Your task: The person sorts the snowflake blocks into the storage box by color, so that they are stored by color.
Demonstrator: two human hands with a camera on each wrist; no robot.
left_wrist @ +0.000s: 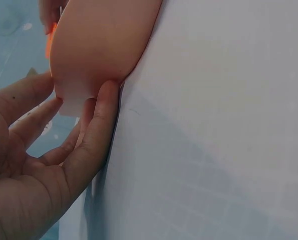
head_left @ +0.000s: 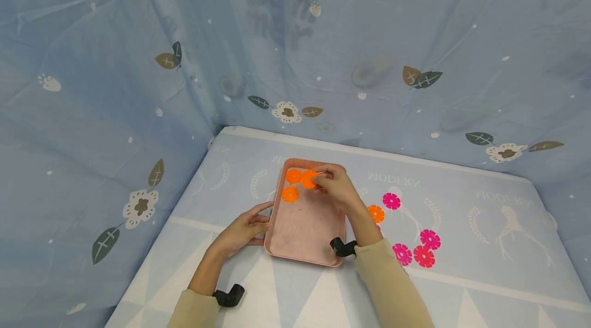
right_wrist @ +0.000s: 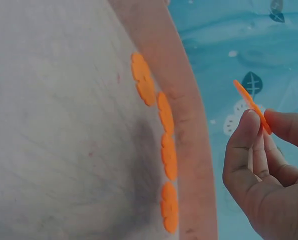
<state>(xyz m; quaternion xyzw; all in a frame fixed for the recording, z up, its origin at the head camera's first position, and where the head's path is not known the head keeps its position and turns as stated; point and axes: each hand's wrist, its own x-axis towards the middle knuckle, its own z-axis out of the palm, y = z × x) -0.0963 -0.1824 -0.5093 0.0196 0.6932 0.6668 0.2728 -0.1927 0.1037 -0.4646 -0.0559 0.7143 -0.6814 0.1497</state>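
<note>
A shallow pink tray (head_left: 304, 225) lies lengthwise in front of the person. At its left side, my left hand (head_left: 242, 230) holds the edge; in the left wrist view, fingertips (left_wrist: 107, 92) rest at the tray wall (left_wrist: 98, 45) near its base and others at the rim. Over the tray's far end, my right hand (head_left: 339, 184) pinches an orange notched flower-shaped disc (head_left: 310, 179) between thumb and fingertips; the right wrist view catches this disc (right_wrist: 251, 104) nearly edge-on. Orange discs (head_left: 290, 194) lie at the tray's far left corner; several (right_wrist: 169, 156) line its wall in the right wrist view.
Right of the tray, on the patterned cloth (head_left: 489, 266), lie an orange disc (head_left: 376, 213) and several pink and red ones, among them a pink disc (head_left: 391, 200) and a red disc (head_left: 424, 256). The right forearm partly covers this group. Blue curtains (head_left: 323, 61) hang behind and at left.
</note>
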